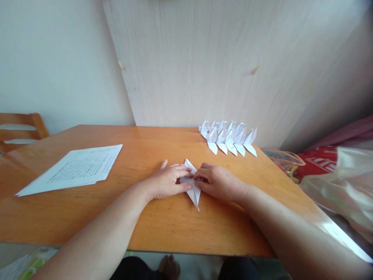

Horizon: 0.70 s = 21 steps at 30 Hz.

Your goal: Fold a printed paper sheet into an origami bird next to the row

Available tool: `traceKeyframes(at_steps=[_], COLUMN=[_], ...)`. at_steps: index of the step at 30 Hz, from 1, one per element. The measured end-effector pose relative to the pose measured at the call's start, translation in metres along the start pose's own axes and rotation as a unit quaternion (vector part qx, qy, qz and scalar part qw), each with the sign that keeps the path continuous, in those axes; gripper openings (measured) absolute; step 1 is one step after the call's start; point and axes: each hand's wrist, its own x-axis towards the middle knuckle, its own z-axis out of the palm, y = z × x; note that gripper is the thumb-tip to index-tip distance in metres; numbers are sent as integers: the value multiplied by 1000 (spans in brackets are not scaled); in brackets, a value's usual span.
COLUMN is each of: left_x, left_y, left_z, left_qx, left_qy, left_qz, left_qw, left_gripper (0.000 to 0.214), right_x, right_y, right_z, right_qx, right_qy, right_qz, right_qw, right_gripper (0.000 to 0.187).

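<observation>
A folded white paper (pixel 196 193), shaped like a narrow diamond with a centre crease, lies on the wooden table between my hands. My left hand (pixel 170 179) rests on its left side, thumb and fingers on the paper and the little space between them showing white. From the other side, my right hand (pixel 215 179) has its fingers bent and pinched at the paper's right edge near the middle. The upper and lower points of the paper stick out past my fingers; its middle is partly hidden by them.
Several folded paper figures (pixel 230 140) stand in rows at the table's back right. A stack of printed sheets (pixel 84 165) lies on the left of the table (pixel 163 229). Bags (pixel 320 159) sit beyond the right edge, a wooden chair (pixel 23 134) at far left. A panel stands behind.
</observation>
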Motion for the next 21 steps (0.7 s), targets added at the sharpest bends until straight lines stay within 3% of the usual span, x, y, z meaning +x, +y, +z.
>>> traceKeyframes(at_steps=[10,21], left_x=[-3,-4], left_y=[9,19], left_z=[-2,5], left_qx=[18,34], left_qy=[12,7], left_qz=[-7,-29], left_qw=[1000,999], left_gripper=[45,71], right_x=[-3,-4], right_y=[-4,-13], right_z=[-5,-15], right_qx=[5,22], right_qy=[-11,-56], right_qz=[8,31], right_qw=[1000,998], right_gripper=[14,10])
